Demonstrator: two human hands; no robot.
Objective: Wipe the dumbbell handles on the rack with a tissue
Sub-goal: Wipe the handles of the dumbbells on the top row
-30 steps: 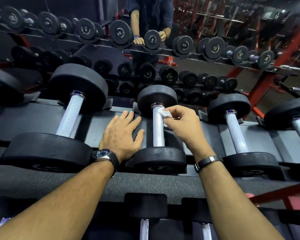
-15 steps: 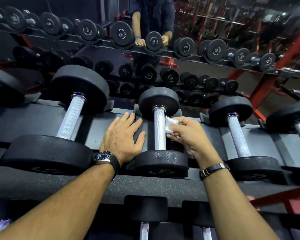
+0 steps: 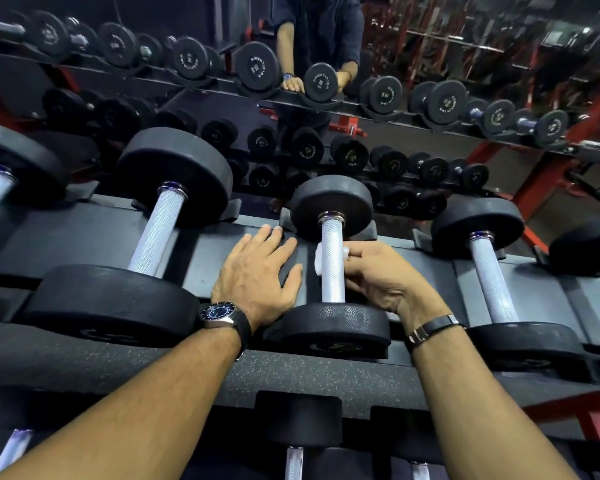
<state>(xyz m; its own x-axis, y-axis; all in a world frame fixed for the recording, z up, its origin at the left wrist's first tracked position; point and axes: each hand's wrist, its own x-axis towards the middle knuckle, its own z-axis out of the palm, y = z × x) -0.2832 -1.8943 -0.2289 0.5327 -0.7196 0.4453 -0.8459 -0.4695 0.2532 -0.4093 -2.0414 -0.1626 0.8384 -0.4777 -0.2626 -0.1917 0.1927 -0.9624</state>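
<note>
Since half a second ago the right hand has gone from pinching the tissue beside the handle to curling round the handle itself; the tissue, then on the handle's right, now shows mostly on its left, with a small bit by the fingertips on the right. Fingers and thumb of that hand grasp the handle with the tissue under them, at about mid-length. The left hand has kept its place, flat on the rack just left of the handle, fingers straight and slightly spread, holding nothing, its thumb close to the tissue.

The handle belongs to the middle dumbbell, which lies in its cradle on the top tier of the rack, one black head near the person, the other far. A watch sits on the left wrist and a dark band on the right.

To the left lies a bigger dumbbell with a knurled silver handle; to the right a smaller one; more are cut off at both edges. Below, on a lower tier, the tops of further dumbbells show. Behind the rack a mirror reflects rows of dumbbells, red frames and the person's torso and hands.
</note>
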